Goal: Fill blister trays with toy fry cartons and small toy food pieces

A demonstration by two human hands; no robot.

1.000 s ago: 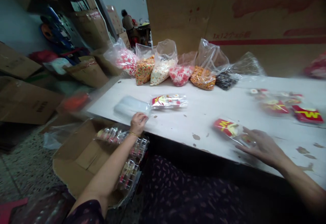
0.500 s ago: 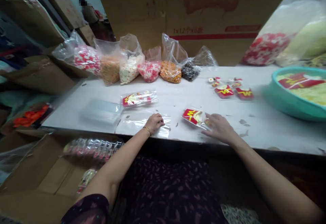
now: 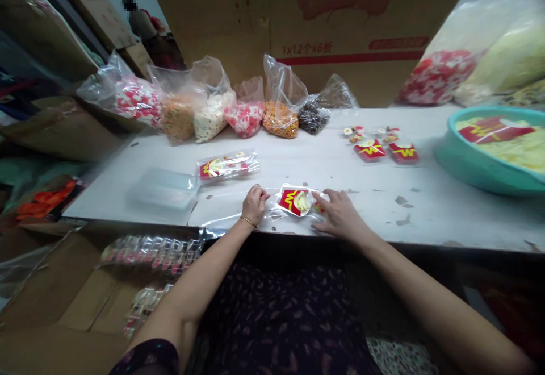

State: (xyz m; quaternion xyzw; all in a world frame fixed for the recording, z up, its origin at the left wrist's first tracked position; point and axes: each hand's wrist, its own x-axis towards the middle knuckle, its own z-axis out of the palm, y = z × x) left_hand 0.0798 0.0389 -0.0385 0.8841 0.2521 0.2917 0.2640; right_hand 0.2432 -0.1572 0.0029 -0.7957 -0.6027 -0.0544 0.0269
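Observation:
My left hand (image 3: 255, 205) is closed at the table's front edge, its fingers pinching the rim of a clear plastic bag (image 3: 225, 219) that lies flat to the left. Just to its right is a clear tray of miniature fries (image 3: 294, 201), with a red carton, a yellow zigzag and small food pieces. My right hand (image 3: 343, 216) grips the tray's right end between thumb and fingers. The tray's left end is at the bag's mouth; how far inside it lies, I cannot tell. Behind my left hand rests a bagged tray of miniature fries (image 3: 227, 166).
A stack of clear bags (image 3: 164, 190) lies at left. Filled bags of small pieces (image 3: 247, 115) line the back. Two more fries trays (image 3: 403, 152) and a turquoise basin (image 3: 481, 162) stand at right. Below left, a cardboard box (image 3: 80, 290) holds packed trays. A person (image 3: 142, 25) is far behind.
My right hand has brought the fries tray leftward to my left hand and the bag's mouth. My left hand has lifted the bag's rim slightly. The view has shifted a little.

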